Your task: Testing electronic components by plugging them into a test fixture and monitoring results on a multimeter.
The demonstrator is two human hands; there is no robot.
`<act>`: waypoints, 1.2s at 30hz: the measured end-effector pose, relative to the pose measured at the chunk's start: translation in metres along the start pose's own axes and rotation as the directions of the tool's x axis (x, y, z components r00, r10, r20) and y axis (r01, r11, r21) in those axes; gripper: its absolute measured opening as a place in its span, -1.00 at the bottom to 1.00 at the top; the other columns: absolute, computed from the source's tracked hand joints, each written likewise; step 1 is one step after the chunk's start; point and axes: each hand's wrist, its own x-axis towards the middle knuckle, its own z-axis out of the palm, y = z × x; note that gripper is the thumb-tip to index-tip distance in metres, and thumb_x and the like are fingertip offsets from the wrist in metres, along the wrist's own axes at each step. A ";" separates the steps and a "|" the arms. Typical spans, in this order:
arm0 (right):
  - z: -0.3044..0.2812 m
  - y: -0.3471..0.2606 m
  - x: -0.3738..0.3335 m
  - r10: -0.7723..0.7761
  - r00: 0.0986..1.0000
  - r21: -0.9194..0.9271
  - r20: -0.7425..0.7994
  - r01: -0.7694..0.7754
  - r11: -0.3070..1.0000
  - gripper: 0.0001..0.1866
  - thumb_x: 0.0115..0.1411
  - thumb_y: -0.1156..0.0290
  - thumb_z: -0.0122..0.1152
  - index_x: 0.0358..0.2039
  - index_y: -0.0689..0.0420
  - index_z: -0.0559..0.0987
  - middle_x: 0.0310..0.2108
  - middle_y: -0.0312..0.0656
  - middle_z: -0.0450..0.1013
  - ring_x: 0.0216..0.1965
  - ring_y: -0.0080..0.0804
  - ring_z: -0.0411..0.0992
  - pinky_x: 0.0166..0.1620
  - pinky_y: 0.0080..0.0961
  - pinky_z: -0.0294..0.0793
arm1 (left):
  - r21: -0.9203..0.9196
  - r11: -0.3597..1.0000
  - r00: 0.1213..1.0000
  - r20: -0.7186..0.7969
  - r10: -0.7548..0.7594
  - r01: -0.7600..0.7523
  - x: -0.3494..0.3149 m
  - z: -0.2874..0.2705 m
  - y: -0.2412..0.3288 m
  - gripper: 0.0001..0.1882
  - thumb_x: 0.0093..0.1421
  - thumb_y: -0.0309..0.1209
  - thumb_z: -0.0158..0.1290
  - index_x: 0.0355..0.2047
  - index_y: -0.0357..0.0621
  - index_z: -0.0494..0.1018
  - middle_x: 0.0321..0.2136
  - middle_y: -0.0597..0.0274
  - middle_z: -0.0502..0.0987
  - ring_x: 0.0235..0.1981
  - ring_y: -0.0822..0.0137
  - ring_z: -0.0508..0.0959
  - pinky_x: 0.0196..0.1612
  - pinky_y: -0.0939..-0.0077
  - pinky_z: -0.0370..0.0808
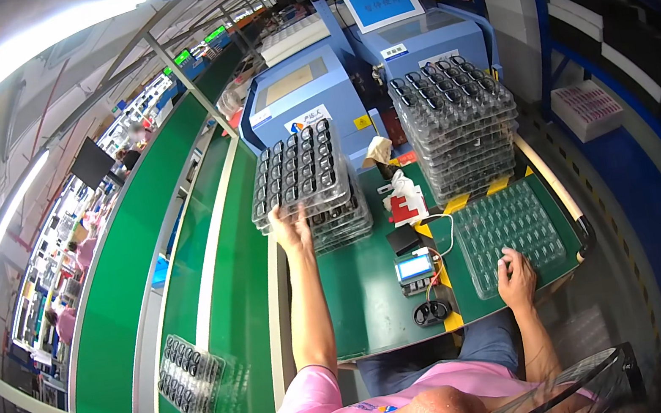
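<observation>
My left hand (291,228) grips the near edge of a clear plastic tray (297,169) filled with rows of black, watch-like pieces. This tray sits tilted on top of a stack of similar clear trays (343,230). My right hand (516,274) rests on the near part of another clear tray (504,223), whose molded pockets show no black pieces. Its fingers are loosely bent and a little apart, with nothing held. Between my hands lie a small device with a lit screen (415,267) and a black ring-shaped piece (430,313) beside its cable.
A tall stack of filled clear trays (460,127) stands at the back right, before two blue machines (305,91). Red and white items (407,203) lie mid-table. Left of the table runs a green conveyor (234,306), with more trays (194,376) on it.
</observation>
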 end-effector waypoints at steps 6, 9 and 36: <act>0.001 0.000 -0.001 0.004 1.000 0.002 -0.004 -0.004 1.000 -0.74 0.34 0.45 0.24 0.03 0.16 0.60 -0.32 -0.18 0.57 -0.40 -0.20 0.49 -0.26 -0.25 0.51 | 0.013 0.998 0.997 0.044 -0.060 0.060 -0.058 -0.010 0.050 -0.79 0.32 -0.26 0.19 -0.17 -0.12 0.55 -0.24 0.19 0.65 -0.15 0.19 0.61 0.14 0.03 0.58; 0.003 0.005 -0.002 -0.029 1.000 -0.021 -0.004 0.029 0.999 -0.74 0.34 0.45 0.24 0.03 0.16 0.60 -0.33 -0.18 0.57 -0.41 -0.21 0.49 -0.28 -0.25 0.51 | -0.071 0.995 0.997 0.030 -0.071 0.073 -0.092 -0.031 0.075 -0.80 0.32 -0.29 0.11 -0.20 -0.16 0.52 -0.22 0.05 0.66 -0.16 0.07 0.66 0.13 -0.08 0.63; 0.011 0.013 -0.002 0.049 0.997 -0.084 0.054 -0.044 0.995 -0.69 0.36 0.40 0.23 0.09 0.14 0.56 -0.30 -0.14 0.54 -0.39 -0.15 0.46 -0.19 -0.16 0.47 | 0.010 1.000 0.947 -0.322 -0.024 0.029 -0.319 -0.191 0.060 -0.63 0.28 -0.54 0.09 0.05 -0.07 0.27 -0.18 0.19 0.48 -0.21 0.20 0.65 -0.24 0.14 0.73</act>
